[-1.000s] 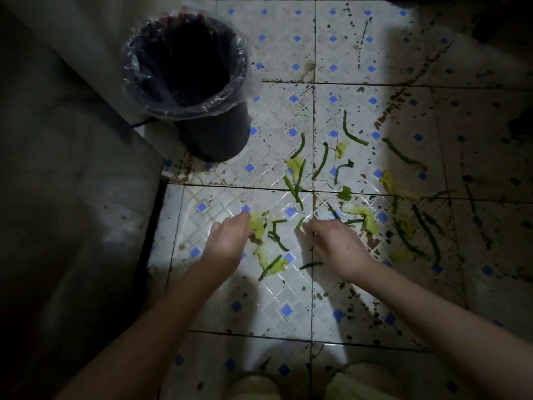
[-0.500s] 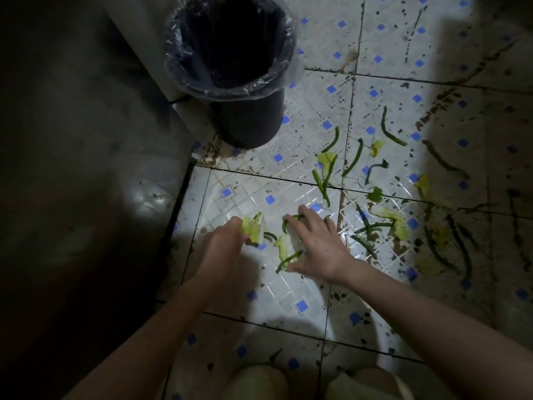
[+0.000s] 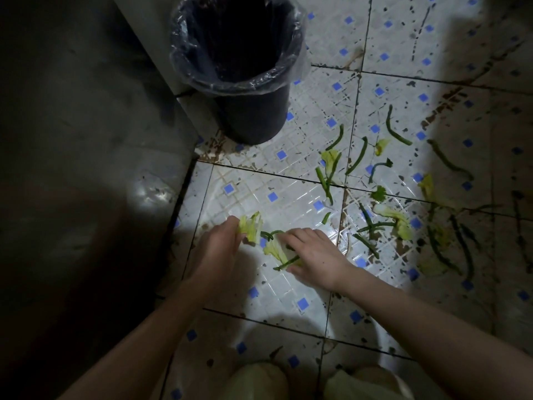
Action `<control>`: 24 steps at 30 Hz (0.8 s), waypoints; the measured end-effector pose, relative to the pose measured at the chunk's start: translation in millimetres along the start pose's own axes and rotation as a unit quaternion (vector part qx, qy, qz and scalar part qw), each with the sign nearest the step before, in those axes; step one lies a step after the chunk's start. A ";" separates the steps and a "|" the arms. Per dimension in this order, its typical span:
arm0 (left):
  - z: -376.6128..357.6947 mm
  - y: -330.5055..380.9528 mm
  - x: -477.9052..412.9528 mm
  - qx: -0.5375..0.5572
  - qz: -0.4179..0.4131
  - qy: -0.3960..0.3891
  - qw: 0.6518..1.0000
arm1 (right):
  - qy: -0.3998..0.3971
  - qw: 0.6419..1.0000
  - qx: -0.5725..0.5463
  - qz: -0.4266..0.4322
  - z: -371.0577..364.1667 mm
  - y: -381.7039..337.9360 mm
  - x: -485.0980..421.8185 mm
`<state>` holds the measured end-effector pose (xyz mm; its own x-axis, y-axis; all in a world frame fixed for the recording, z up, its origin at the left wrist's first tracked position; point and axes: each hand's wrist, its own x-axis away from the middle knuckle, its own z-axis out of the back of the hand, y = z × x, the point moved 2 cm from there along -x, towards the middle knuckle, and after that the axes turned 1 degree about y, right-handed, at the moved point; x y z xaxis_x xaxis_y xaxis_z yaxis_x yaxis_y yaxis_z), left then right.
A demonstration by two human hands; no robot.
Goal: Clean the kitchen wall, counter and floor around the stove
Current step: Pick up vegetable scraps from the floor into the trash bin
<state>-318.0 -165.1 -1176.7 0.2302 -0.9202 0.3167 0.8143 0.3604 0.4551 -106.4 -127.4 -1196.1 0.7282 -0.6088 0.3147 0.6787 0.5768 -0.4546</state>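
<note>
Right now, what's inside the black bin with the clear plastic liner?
The clear plastic liner lines the black round bin and folds over its rim. Interior is dark shadow; any contents or the bottom cannot be seen.

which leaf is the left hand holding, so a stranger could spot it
Below the black bin, look at the bright patch of tiled floor. The pale green leaf stands up from the fingertips of the left hand; the leaf beside it lies flat, partly under the right hand.
</note>
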 end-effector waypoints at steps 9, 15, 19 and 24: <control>2.3 1.1 10.3 0.011 -0.046 0.024 0.999 | 0.043 0.978 -0.174 -0.109 1.8 -2.3 6.9; 6.0 -2.2 12.2 0.011 -0.035 0.030 0.999 | 0.057 0.951 -0.255 -0.163 -1.3 -0.2 8.4; 7.5 -3.1 13.9 0.012 -0.051 0.028 0.998 | 0.122 0.936 -0.286 -0.168 5.5 3.6 11.1; 11.6 -3.9 13.0 0.020 -0.046 0.033 0.998 | 0.161 0.927 -0.302 -0.152 14.4 -2.2 3.1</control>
<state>-324.4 -176.6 -1164.8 0.1913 -0.9571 0.2174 0.8119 0.2788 0.5129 -104.3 -122.7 -1182.2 0.3800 -0.8805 0.2836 0.6002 0.0014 -0.7999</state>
